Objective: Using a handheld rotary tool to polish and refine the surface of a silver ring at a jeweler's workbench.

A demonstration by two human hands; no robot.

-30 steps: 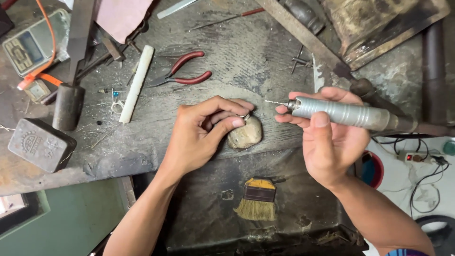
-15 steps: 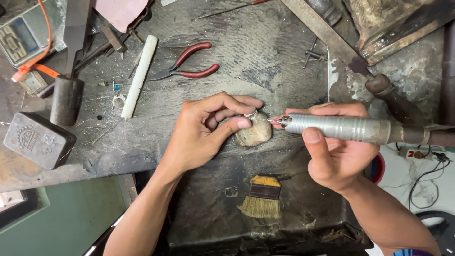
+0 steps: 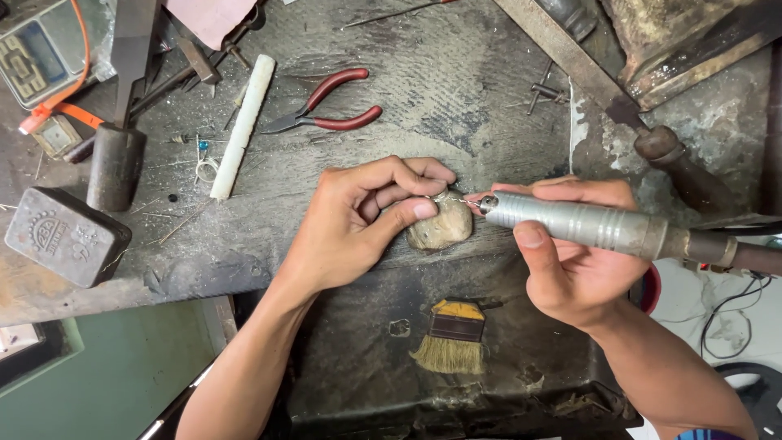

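A small metal piece [image 3: 442,196], too small to tell its shape, sits pinched on top of a rounded tan peg [image 3: 441,229] at the near edge of the table [image 3: 456,90], about mid-scene. The left hand [image 3: 358,220] comes in from the near left; its fingers [image 3: 407,213] are together, thumb and forefinger clamped on the metal piece and pressed against the peg. Just right of it, the tip of a grey ribbed rotary handpiece [image 3: 578,224] touches or nearly touches the piece; which one cannot be told. The right hand [image 3: 570,261] wraps that handpiece, fingers clamped around its barrel, thumb lying across the near side. The handpiece runs off to the right into a dark flexible shaft [image 3: 745,254].

Nearer than the hands, below the table edge, a dark catch tray [image 3: 350,358] holds a short straw-bristled brush [image 3: 450,338] with a yellow and brown top.

Farther out on the table, red-handled pliers [image 3: 326,110] lie beyond the left hand, with a white stick [image 3: 243,126] slanting just left of them. Left again stands a dark metal cylinder [image 3: 115,166], and near it, at the table's near-left edge, a dark square block [image 3: 67,237]. In the far left corner is a small scale [image 3: 37,50] with an orange band. To the far right lies a long flat metal bar [image 3: 570,55] ending in a rusty round handle [image 3: 676,163].
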